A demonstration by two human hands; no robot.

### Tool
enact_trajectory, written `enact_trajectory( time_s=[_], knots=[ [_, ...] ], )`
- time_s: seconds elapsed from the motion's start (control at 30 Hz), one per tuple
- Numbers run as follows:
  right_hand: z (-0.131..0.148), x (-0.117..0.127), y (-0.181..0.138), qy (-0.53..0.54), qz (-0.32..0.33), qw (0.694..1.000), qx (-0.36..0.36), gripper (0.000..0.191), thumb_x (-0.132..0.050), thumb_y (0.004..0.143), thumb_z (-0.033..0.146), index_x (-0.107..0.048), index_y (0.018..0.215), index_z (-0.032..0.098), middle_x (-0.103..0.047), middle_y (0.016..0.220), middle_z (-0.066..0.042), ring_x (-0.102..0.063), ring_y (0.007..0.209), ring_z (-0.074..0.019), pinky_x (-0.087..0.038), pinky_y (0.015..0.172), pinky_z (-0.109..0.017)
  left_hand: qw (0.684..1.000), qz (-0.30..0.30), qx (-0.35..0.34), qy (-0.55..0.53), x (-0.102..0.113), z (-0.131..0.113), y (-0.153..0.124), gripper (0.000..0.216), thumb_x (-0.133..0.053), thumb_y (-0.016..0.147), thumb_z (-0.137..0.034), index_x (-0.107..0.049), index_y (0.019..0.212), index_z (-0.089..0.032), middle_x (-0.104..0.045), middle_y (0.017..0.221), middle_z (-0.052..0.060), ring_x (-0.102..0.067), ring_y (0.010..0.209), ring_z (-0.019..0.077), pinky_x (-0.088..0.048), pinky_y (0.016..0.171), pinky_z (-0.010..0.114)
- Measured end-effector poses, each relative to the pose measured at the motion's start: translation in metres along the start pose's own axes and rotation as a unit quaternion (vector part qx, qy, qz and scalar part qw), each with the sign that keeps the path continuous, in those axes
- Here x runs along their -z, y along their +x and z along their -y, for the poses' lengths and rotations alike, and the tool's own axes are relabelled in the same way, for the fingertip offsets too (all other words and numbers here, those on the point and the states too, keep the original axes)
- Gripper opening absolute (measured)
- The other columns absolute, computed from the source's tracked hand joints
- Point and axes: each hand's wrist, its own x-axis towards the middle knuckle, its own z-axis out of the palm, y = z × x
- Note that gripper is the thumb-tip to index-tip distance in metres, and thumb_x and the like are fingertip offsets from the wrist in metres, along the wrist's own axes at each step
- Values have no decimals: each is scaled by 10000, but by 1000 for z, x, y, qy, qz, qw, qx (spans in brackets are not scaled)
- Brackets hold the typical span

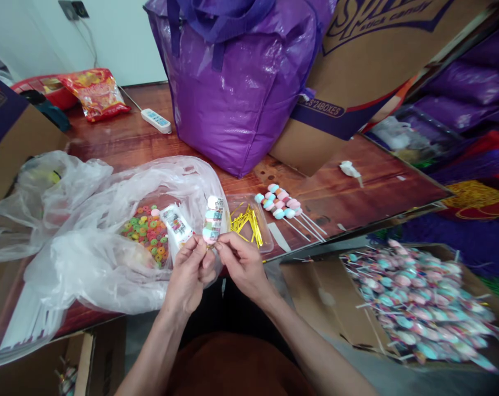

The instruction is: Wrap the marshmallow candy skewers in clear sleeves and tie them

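Note:
A wrapped marshmallow stick (212, 220) stands upright between my hands, pastel pieces showing through a clear printed wrapper. My left hand (192, 269) pinches it at the lower end. At the same spot, the fingertips of my right hand (243, 264) are closed on a gold twist tie (209, 247), mostly hidden by the fingers. Just beyond my right hand, more gold twist ties (248, 224) lie in a clear plastic tray (267, 236). Printed wrappers (176, 224) rest left of the held stick, beside colourful ring candies (146, 234) in a clear plastic bag (96, 258).
Several unwrapped marshmallow sticks (280, 202) lie right of the tray. A large purple bag (241, 93) and a carton (356, 71) stand behind. Below the table's right edge, an open box (327, 297) holds many wrapped sticks (418, 302). White sticks (33, 313) lie at left.

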Motion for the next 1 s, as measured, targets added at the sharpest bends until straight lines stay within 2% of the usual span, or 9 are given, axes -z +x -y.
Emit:
enact_trajectory(
  time_s=[0.2, 0.37, 0.5, 0.57, 0.67, 0.73, 0.77, 0.87, 1.0],
  knots=[
    [0, -5, -2, -72, -55, 996, -11, 189, -481, 930, 206, -533, 749, 190, -457, 619, 45, -419, 552, -86, -342, 551, -222, 994, -24, -73, 78, 5, 8, 3, 427, -841, 696, -437, -618, 912, -144, -484, 571, -64, -246, 427, 2, -169, 424, 149],
    [1, -4, 2, 67, -26, 986, -147, 217, -539, 889, 317, -555, 721, 181, -464, 591, 45, -391, 508, -78, -310, 475, -208, 983, -65, -101, 138, 14, 11, 7, 420, -869, 653, -407, -678, 888, -116, -496, 567, -47, -319, 465, 15, -222, 442, 149],
    [1, -5, 4, 297, 21, 905, -302, 253, -630, 829, 392, -531, 705, 195, -319, 449, 118, -186, 350, -45, -207, 342, -194, 995, -50, -52, 74, 11, 6, 8, 395, -898, 610, -368, -647, 779, -115, -503, 556, -45, -311, 461, 11, -238, 438, 145],
    [1, -4, 1, 340, 23, 885, -318, 285, -647, 834, 419, -527, 701, 196, -304, 439, 126, -161, 345, -40, -214, 333, -189, 998, -44, -28, 37, 8, 2, 8, 392, -911, 594, -333, -626, 753, -117, -528, 581, -36, -307, 461, 8, -245, 429, 143],
    [-1, 1, -6, 221, -39, 952, -209, 269, -553, 937, 398, -601, 775, 189, -468, 533, 62, -365, 411, -68, -353, 410, -199, 999, -41, 16, -26, 5, -4, 7, 397, -926, 571, -252, -592, 744, -123, -474, 582, -64, -318, 462, 7, -250, 420, 130],
    [-2, 6, -10, 52, -85, 993, -59, 195, -524, 965, 293, -683, 905, 196, -624, 746, -21, -578, 641, -122, -493, 587, -245, 996, -44, 50, -66, 5, -6, 7, 404, -927, 557, -188, -584, 760, -121, -432, 592, -81, -331, 465, 3, -243, 414, 117],
    [-3, 8, -11, -32, -93, 995, 20, 185, -525, 961, 230, -708, 970, 205, -659, 868, -56, -624, 774, -150, -524, 679, -275, 993, -45, 68, -82, 5, -6, 7, 403, -922, 557, -162, -585, 773, -119, -423, 601, -85, -331, 464, -1, -238, 410, 110],
    [-5, 14, -8, -211, -72, 953, 205, 254, -531, 941, 121, -728, 1063, 225, -689, 1009, -88, -642, 883, -179, -536, 754, -313, 985, -40, 111, -123, 4, -4, 8, 372, -893, 580, -112, -581, 784, -116, -443, 631, -79, -325, 463, -13, -228, 404, 92],
    [-5, 21, 0, -283, -69, 906, 307, 200, -547, 945, 105, -703, 1037, 190, -732, 933, -78, -640, 824, -178, -530, 738, -321, 977, -39, 143, -151, -2, -4, 7, 369, -884, 576, -92, -563, 757, -120, -450, 624, -79, -331, 456, -13, -232, 388, 86]
  ],
)
